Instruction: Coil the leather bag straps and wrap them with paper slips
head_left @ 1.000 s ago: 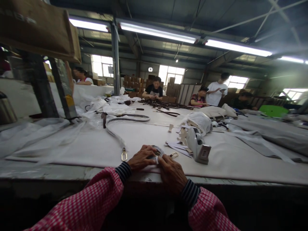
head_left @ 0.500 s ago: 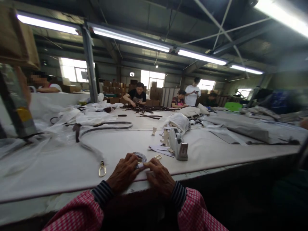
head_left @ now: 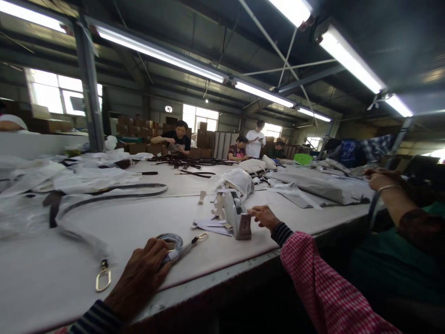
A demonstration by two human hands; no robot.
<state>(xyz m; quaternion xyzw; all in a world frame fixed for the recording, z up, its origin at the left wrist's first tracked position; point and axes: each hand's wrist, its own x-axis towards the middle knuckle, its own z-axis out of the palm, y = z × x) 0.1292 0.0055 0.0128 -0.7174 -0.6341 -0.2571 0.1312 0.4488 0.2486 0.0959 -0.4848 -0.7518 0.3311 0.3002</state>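
My left hand (head_left: 142, 273) is closed around the near side of a coiled grey strap (head_left: 173, 242), pressing it against the table. A pale band wraps the coil, and a gold clip (head_left: 200, 237) sticks out on its right end. My right hand (head_left: 264, 217) reaches to a grey tape dispenser (head_left: 237, 218), its fingertips pinched at the dispenser's front edge. Any tape between them is too small to see. Left of my left hand lies a long strap (head_left: 114, 197) in a plastic sleeve, with a gold clip (head_left: 103, 277) at its near end.
White paper slips (head_left: 212, 226) lie beside the dispenser. Behind are a white bundle (head_left: 236, 181), grey sheets (head_left: 313, 185) and crumpled plastic (head_left: 83, 181). A co-worker's arm (head_left: 396, 192) comes in at right. Other people work across the table. The table edge (head_left: 222, 271) runs in front of me.
My right hand has left the coil and moved right to the tape dispenser. My left hand stays on the coil. The view has turned right, bringing a co-worker's arm into sight.
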